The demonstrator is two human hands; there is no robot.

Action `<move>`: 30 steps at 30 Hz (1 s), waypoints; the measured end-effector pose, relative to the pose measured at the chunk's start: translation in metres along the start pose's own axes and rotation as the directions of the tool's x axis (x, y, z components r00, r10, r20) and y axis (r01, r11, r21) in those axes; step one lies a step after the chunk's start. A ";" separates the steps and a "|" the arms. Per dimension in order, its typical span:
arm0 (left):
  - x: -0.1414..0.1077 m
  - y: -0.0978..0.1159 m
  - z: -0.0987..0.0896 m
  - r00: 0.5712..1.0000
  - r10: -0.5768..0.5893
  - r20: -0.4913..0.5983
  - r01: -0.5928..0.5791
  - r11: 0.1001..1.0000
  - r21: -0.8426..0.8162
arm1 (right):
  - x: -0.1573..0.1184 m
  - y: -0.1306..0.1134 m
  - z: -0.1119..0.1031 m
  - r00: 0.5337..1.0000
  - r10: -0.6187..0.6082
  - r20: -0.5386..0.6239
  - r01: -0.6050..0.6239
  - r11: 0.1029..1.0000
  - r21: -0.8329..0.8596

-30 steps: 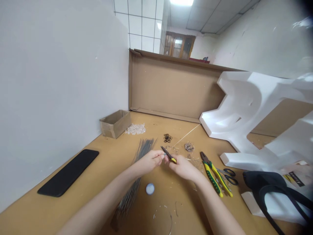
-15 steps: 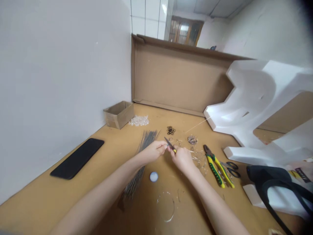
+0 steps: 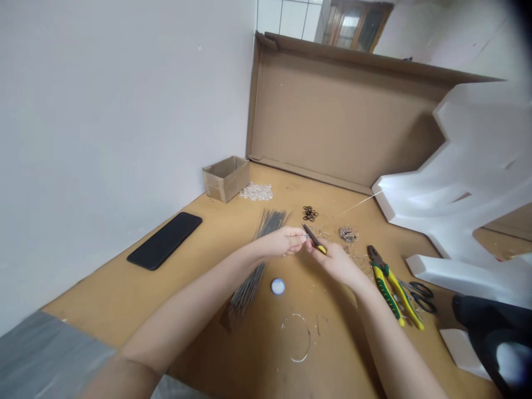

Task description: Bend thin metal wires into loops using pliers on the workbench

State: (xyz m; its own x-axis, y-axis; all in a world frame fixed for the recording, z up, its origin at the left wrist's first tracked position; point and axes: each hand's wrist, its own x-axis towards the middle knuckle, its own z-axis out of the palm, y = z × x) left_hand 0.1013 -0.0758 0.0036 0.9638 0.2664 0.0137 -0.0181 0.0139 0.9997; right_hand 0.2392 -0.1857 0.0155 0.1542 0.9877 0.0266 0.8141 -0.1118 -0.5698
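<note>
My right hand point(image 3: 334, 260) is closed on small pliers point(image 3: 315, 239) with dark jaws and a yellow handle, jaws pointing up and left. Fingers pinched, my left hand point(image 3: 286, 241) holds a tiny piece, too small to make out, against the jaws. Under my left forearm lies a bundle of thin grey wires point(image 3: 250, 285). A round white-and-blue disc point(image 3: 278, 286) rests just below the hands. Black rings point(image 3: 310, 214) lie beyond the pliers, and a small pile of shiny metal bits point(image 3: 348, 234) is to their right.
Yellow-green pliers point(image 3: 386, 293) and black-handled scissors point(image 3: 423, 296) lie at right, beside white foam point(image 3: 449, 266). A black phone point(image 3: 165, 241) is at left. A small cardboard box point(image 3: 226, 178) and clear pieces point(image 3: 256, 192) stand behind. A wire loop point(image 3: 308, 338) lies near the front.
The view has shifted, so the table's things appear further right and slightly higher. Both hands remain together at the small pliers, still holding them and the tiny piece.
</note>
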 end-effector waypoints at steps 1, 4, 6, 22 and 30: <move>0.000 0.000 -0.001 1.000 -0.008 0.029 0.010 0.999 -0.053 | 0.000 0.000 -0.002 1.000 0.003 0.014 -0.004 1.000 0.011; -0.001 0.000 -0.002 0.997 -0.007 0.073 0.017 0.992 -0.127 | -0.001 0.002 -0.005 0.999 0.024 0.044 -0.025 1.000 0.013; -0.001 0.000 0.000 0.998 -0.004 0.055 0.010 0.994 -0.105 | -0.001 0.002 -0.005 0.998 0.058 0.036 -0.057 0.998 -0.028; 0.019 -0.041 -0.007 0.952 0.282 -0.118 -0.253 0.944 0.213 | -0.003 -0.007 0.008 0.979 0.007 -0.206 -0.131 0.791 -0.597; 0.020 -0.048 0.002 0.951 0.270 -0.151 -0.261 0.962 0.075 | 0.001 0.001 0.010 0.983 0.112 -0.146 -0.170 0.857 -0.487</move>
State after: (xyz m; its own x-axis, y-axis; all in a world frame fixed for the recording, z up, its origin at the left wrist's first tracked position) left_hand 0.1219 -0.0735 -0.0441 0.8714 0.4029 0.2800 -0.2493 -0.1281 0.9599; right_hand 0.2351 -0.1838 0.0068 0.3242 0.9424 0.0822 0.9440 -0.3167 -0.0922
